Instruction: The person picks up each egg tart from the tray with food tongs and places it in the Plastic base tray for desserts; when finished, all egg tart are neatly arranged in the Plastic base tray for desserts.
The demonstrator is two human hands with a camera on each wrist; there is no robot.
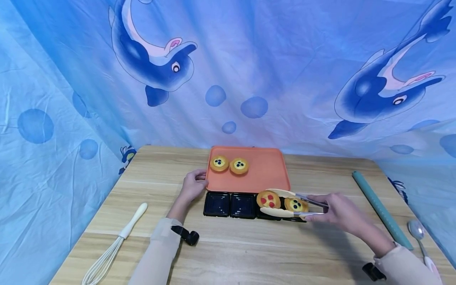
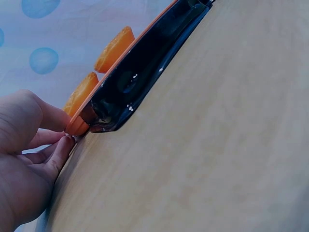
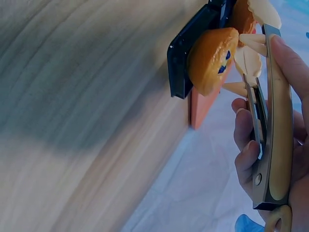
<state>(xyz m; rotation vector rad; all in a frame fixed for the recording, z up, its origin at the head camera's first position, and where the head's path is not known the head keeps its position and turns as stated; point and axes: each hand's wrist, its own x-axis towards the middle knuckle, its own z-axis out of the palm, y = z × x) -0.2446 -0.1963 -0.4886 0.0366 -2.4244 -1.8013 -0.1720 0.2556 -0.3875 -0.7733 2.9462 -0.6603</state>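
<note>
My right hand holds metal tongs with cream-coloured tips. The tips lie on either side of a tart with red pieces on top, at the third compartment from the left of a black four-part tray. Beside it, in the rightmost compartment, sits a tart with dark berries, partly under the tongs in the head view. At the left edge of an orange tray, my left hand pinches the corner between thumb and fingers. Two berry tarts rest on the orange tray's left part.
A white-handled whisk lies on the wooden table at the left. On the right are a green rod and a spoon near the table's edge. Behind the table hangs a blue dolphin-print curtain.
</note>
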